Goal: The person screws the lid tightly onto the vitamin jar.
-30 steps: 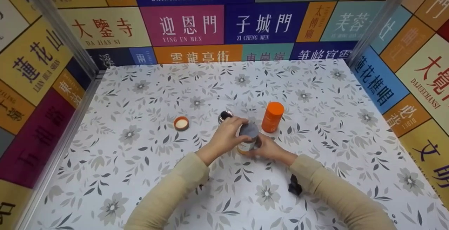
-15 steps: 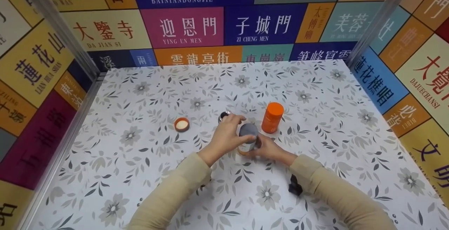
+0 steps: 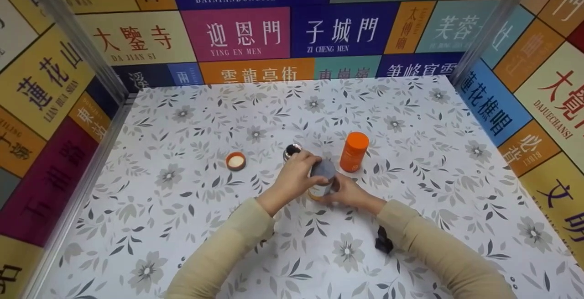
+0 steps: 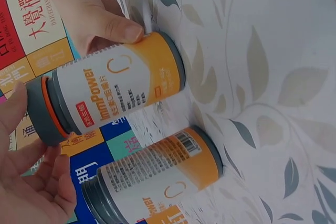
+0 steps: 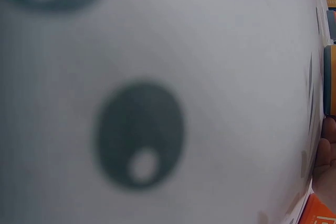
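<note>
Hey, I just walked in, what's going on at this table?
A person has both hands on a white-and-orange bottle: the left hand grips its grey lid, and the right hand holds the body. The lid is at the neck; how tight, I can't tell. A similar bottle stands uncapped nearby, a loose cap lies off left, and an orange container stands upright.

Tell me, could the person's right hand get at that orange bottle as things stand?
Probably yes: the orange bottle stands just beyond the right hand, and nothing visible lies between them. But that hand holds the grey-capped bottle, so its grip would likely have to loosen first.
</note>
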{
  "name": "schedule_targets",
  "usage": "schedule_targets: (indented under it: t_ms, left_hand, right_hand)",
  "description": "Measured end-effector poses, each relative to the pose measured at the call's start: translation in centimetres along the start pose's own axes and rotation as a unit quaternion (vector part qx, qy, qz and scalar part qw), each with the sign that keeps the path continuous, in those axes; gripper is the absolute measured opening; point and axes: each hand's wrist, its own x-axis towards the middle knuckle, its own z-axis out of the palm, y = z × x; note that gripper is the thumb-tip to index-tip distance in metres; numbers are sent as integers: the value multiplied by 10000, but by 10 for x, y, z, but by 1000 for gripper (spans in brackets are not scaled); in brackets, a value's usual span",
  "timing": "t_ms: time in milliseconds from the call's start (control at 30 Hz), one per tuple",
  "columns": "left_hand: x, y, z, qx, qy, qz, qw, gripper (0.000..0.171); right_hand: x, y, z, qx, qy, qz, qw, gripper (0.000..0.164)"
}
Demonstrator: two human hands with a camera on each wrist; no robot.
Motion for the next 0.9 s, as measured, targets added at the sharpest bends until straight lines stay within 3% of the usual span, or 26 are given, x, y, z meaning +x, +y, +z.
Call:
schedule_targets:
  t_ms: [300, 500, 633, 767, 900]
  left_hand:
    - [4, -7, -6, -336, -421, 503, 9973, 46]
    - [5, -12, -11, -652, -841, 896, 9903, 41]
    - [2, -12, -9, -851, -845, 498, 9915, 52]
    - [-2, -6, -1, -588, -312, -119, 9977, 61]
    - [-4, 1, 6, -413, 140, -515, 9977, 56]
  right_hand:
    - [1, 2, -1, 34, -1, -2, 10000, 75]
    - [1, 3, -1, 131, -13, 23, 9999, 73]
    - [1, 2, 0, 164, -50, 78, 9998, 81]
    - [-1, -7, 1, 140, -39, 143, 9998, 82]
    - [-6, -24, 0, 123, -100, -21, 9999, 77]
